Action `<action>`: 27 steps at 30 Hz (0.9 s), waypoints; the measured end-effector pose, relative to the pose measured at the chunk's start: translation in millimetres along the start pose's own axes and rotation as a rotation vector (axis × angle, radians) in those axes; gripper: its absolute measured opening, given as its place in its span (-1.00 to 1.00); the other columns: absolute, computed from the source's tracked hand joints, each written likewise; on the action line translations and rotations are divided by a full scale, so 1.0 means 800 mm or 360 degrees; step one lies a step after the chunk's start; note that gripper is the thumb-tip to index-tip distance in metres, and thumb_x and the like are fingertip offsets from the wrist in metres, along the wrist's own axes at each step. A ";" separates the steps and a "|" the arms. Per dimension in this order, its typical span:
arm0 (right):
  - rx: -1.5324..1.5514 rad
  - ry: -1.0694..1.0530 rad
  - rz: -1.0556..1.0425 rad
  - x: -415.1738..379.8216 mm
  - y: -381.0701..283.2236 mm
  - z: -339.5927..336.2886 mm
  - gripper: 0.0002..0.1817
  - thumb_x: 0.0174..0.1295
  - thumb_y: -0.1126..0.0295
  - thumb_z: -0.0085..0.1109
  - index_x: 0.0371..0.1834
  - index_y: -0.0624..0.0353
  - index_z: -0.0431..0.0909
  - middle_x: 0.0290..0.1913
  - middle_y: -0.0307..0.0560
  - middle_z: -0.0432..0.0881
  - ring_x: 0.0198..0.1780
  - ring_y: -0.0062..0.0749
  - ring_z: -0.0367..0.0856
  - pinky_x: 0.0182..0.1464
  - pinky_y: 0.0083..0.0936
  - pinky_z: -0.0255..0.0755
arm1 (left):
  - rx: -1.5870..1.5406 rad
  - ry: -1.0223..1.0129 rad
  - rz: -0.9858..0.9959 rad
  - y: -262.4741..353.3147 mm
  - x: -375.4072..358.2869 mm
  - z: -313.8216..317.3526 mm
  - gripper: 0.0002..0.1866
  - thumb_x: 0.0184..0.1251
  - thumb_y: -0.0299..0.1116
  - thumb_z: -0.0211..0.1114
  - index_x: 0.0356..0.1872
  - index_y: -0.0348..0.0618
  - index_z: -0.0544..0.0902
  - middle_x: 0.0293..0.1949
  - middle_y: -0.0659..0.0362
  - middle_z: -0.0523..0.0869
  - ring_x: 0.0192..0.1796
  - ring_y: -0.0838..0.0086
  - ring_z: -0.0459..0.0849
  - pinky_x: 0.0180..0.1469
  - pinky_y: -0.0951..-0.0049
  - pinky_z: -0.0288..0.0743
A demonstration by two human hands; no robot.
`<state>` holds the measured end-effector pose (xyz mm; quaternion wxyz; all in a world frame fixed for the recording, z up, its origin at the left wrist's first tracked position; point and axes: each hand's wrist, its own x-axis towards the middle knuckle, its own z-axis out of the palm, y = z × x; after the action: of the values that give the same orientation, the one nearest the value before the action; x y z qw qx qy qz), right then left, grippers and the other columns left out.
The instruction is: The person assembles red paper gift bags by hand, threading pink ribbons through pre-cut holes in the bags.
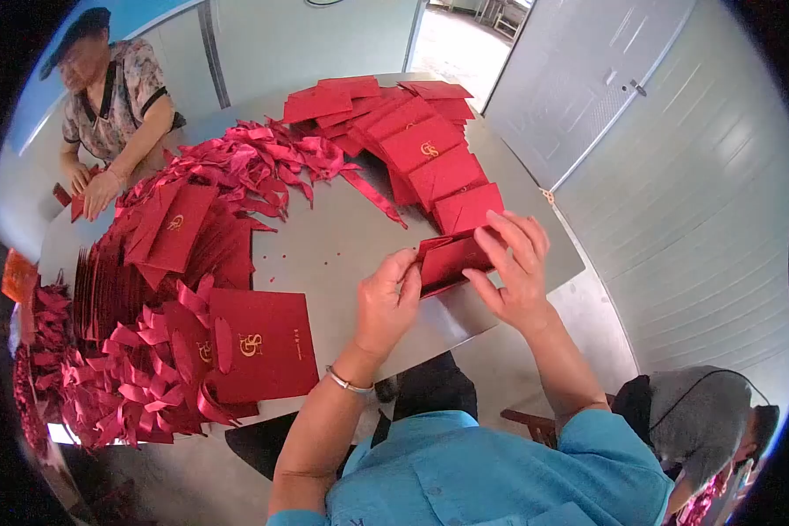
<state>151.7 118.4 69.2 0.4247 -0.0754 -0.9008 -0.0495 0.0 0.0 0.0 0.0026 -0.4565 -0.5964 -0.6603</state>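
Observation:
A small red paper gift bag [451, 261] is held above the near edge of the table, its opening slightly parted. My left hand [386, 298] pinches the bag's left end between thumb and fingers. At the other end, my right hand [517, 273] has its fingers over the top edge and its thumb on the near side. Just beyond the bag lies a fanned stack of red bags [428, 149], some with a gold logo. Left of my left hand, a finished-looking red bag with ribbon handles [267, 346] lies flat.
A heap of red ribbons [245, 162] lies across the table's [316, 232] far side. Packed red bags [105, 289] and ribboned bags [140, 377] fill the left. Another person [118, 105] handles a red item at far left; a second person [701, 421] is at lower right.

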 end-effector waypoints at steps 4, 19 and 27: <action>0.0003 -0.0114 -0.0082 0.003 0.005 -0.014 -0.39 -0.18 0.39 0.48 0.05 0.09 0.52 0.19 -0.03 0.47 0.21 -0.04 0.41 0.26 -0.09 0.20 | -0.0088 0.0033 -0.0069 0.009 -0.005 0.013 -0.83 0.22 -0.58 0.25 -0.16 -0.26 0.60 -0.33 0.08 0.74 -0.30 0.52 0.72 -0.22 0.53 0.56; 0.0134 -0.0483 -0.0132 0.038 -0.005 -0.045 -0.73 -0.15 0.43 0.45 -0.39 0.11 0.54 -0.40 -0.20 0.61 -0.32 -0.28 0.54 -0.07 -0.32 0.36 | -0.0076 0.0013 -0.0003 0.007 -0.001 -0.001 -0.83 0.25 -0.60 0.21 -0.14 -0.31 0.59 -0.32 0.03 0.73 -0.30 0.50 0.70 -0.22 0.51 0.56; 0.0145 -0.0612 -0.0305 0.052 -0.027 -0.052 -0.79 -0.17 0.44 0.42 -0.47 0.12 0.56 -0.48 -0.21 0.56 -0.35 -0.30 0.53 -0.06 -0.31 0.40 | 0.0523 0.0322 0.0681 0.086 0.015 -0.030 -0.82 0.18 -0.57 0.24 -0.17 -0.29 0.60 -0.16 0.04 0.70 -0.13 0.21 0.70 -0.02 0.30 0.53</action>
<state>153.7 94.5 127.2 0.2415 0.0218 -0.9696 -0.0335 16.3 -32.2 64.0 0.2753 -0.4971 -0.5822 -0.5815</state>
